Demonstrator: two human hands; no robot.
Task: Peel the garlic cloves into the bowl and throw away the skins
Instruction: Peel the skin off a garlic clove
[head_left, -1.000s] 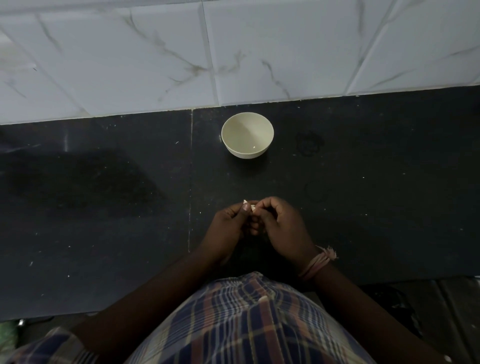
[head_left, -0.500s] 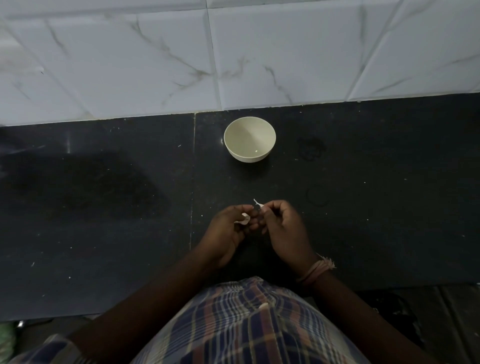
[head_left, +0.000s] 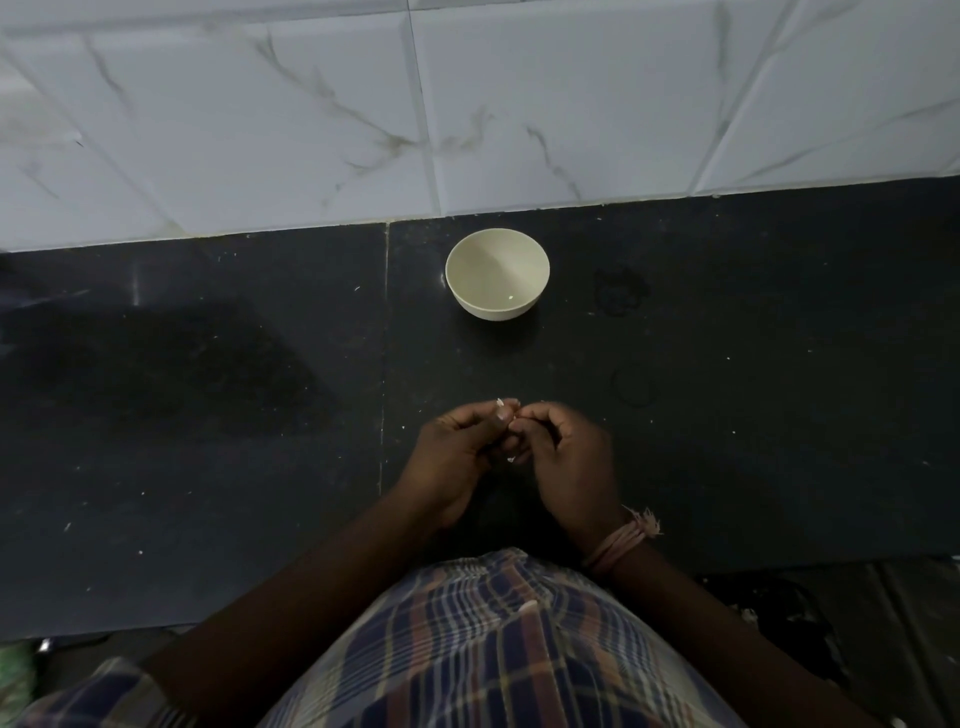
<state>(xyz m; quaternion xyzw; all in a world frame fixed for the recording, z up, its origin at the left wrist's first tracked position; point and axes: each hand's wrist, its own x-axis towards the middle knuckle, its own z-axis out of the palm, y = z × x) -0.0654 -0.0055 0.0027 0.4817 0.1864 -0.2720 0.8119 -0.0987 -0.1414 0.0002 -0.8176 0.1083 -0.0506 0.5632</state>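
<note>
A small cream bowl (head_left: 497, 274) stands on the black counter (head_left: 727, 415) near the tiled wall; I see nothing in it. Closer to me, my left hand (head_left: 457, 457) and my right hand (head_left: 571, 457) meet fingertip to fingertip over the counter. Both have curled fingers pinching a garlic clove (head_left: 511, 415), which is almost wholly hidden between them. A pale bit of skin (head_left: 500, 401) sticks up at my left fingertips, and another fleck (head_left: 511, 459) shows below, between the hands.
White marble-patterned tiles (head_left: 467, 104) rise behind the counter. Tiny pale flecks dot the black surface. A dark bag-like shape (head_left: 779, 613) lies on the floor at lower right, beyond the counter's front edge. My checked shirt fills the bottom of the view.
The hands have closed together again after pulling slightly apart half a second ago. The white clove seen in the left fingers is now covered. The bowl has not moved.
</note>
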